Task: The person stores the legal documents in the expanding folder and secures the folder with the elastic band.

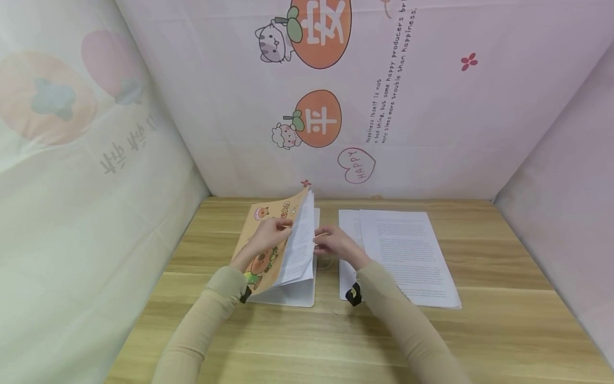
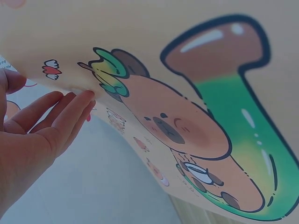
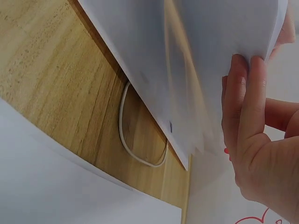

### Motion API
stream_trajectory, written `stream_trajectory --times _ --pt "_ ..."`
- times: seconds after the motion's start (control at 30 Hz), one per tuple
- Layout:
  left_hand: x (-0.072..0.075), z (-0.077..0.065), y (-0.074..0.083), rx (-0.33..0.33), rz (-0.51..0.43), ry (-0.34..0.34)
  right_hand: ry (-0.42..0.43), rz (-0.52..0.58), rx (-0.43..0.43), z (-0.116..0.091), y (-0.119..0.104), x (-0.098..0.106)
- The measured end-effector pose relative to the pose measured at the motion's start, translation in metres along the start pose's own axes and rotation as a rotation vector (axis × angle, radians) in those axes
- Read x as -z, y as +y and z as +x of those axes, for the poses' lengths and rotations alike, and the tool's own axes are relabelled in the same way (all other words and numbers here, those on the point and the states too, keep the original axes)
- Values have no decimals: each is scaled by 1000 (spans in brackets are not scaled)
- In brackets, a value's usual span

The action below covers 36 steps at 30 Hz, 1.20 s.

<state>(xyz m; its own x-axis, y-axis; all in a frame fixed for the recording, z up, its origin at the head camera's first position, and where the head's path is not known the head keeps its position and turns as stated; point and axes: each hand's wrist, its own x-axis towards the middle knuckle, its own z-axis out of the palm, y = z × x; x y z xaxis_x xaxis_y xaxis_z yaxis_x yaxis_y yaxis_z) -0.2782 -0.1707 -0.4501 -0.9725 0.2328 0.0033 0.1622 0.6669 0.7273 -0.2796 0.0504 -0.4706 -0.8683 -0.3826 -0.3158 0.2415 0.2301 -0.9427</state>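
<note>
A document folder with an orange cartoon cover (image 1: 264,266) stands partly open at left of centre, its pale back panel (image 1: 295,298) flat on the table. Printed sheets (image 1: 298,242) stand raised inside it, tilted with the cover. My left hand (image 1: 272,234) pinches the cover by its free edge; in the left wrist view its fingers lie along the outer face. With my right hand (image 1: 336,242) I hold the sheets at their right edge, two fingers (image 3: 252,93) against the white back side. The right thumb is largely hidden behind the paper.
More printed paper (image 1: 408,250) lies on the wooden table (image 1: 326,341) to the right, in overlapping layers. A thin white cord loop (image 3: 122,116) sticks out from the folder's right edge. Printed cloth walls (image 1: 408,176) enclose the table at the back and sides.
</note>
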Motion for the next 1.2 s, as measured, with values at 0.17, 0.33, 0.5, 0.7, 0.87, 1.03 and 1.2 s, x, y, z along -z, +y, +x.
stream_trajectory --times 0.17,0.33,0.5,0.7,0.87,1.03,1.2 --pt "-1 1 0 15 -4 -3 10 1 -18 1 1 -5" --pt "-4 0 -2 6 -14 -6 4 25 -21 1 0 -10" --pt "-4 -1 -1 -8 -23 -8 3 50 -35 1 -4 -14" --pt "-2 -1 0 -14 -17 -5 24 3 -47 3 -7 -19" --pt "-2 0 1 -7 -22 -4 28 19 -56 6 -7 -21" --pt "-3 1 0 1 -30 -3 26 39 -59 7 -8 -22" --pt "-3 1 -1 0 -37 -10 24 29 -69 5 -9 -21"
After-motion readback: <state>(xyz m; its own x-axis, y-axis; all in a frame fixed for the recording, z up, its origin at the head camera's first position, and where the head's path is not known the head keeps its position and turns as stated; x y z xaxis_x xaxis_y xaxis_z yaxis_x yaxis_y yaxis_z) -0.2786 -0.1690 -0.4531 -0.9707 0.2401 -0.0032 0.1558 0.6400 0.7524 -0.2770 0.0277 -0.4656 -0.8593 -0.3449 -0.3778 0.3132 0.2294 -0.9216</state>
